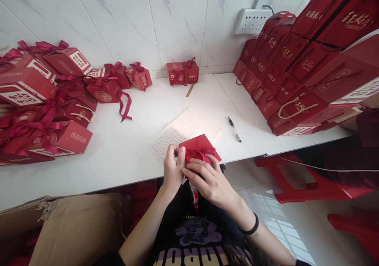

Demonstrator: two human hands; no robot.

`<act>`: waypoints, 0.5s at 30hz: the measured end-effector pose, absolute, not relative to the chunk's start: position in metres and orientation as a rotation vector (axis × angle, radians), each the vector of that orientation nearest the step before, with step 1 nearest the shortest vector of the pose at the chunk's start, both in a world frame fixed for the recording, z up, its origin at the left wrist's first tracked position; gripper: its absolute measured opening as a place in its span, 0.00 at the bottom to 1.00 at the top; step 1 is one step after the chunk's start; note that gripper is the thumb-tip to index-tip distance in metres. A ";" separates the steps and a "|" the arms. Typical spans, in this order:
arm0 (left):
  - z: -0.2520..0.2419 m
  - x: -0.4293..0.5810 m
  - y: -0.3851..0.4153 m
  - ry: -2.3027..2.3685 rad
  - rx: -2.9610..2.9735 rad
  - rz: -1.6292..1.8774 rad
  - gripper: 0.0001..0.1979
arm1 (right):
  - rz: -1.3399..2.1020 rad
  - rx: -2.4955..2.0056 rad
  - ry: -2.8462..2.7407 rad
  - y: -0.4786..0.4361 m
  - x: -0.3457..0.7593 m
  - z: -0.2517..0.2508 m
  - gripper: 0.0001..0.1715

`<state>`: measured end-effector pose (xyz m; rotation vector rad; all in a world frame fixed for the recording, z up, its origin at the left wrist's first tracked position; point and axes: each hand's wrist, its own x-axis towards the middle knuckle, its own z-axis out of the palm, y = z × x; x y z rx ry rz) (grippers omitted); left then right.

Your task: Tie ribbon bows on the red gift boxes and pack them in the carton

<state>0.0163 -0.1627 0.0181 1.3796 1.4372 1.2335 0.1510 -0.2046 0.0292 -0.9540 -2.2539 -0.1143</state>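
A small red gift box (199,141) with a red ribbon bow (201,153) on it is held at the table's front edge, above my lap. At its left side my left hand (173,169) is closed, thumb against bent fingers; exactly what the fingertips pinch is partly hidden. From the right, my right hand (210,179) curls its fingers over the box's near side and the bow. Just beyond the box lies an open notebook (199,123) with lined pages, and a sheet of handwriting (167,141) on its left.
A pen (234,129) lies right of the notebook. Red beribboned boxes (72,137) pile up at left; stacked red boxes (296,64) stand at right, below a power strip (251,20). Two small boxes (183,72) sit by the wall. A cardboard carton (79,226) and red stool (291,197) flank me.
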 end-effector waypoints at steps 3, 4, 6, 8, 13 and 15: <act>0.014 0.016 -0.161 1.453 1.432 1.245 0.15 | -0.095 -0.888 -2.146 -0.204 0.153 0.021 0.12; 0.013 0.015 -0.160 1.458 1.449 1.249 0.14 | -0.076 -0.868 -2.113 -0.204 0.155 0.020 0.11; 0.014 0.014 -0.159 1.464 1.483 1.243 0.14 | -0.049 -0.836 -2.056 -0.205 0.159 0.018 0.11; 0.019 0.012 -0.158 1.469 1.576 1.284 0.10 | -0.047 -0.824 -2.029 -0.205 0.163 0.016 0.12; 0.043 0.012 -0.154 1.279 2.066 1.165 0.05 | -0.085 -0.812 -2.052 -0.205 0.164 0.011 0.15; 0.048 0.014 -0.151 1.222 2.119 0.988 0.04 | -0.106 -0.792 -2.018 -0.205 0.163 0.009 0.16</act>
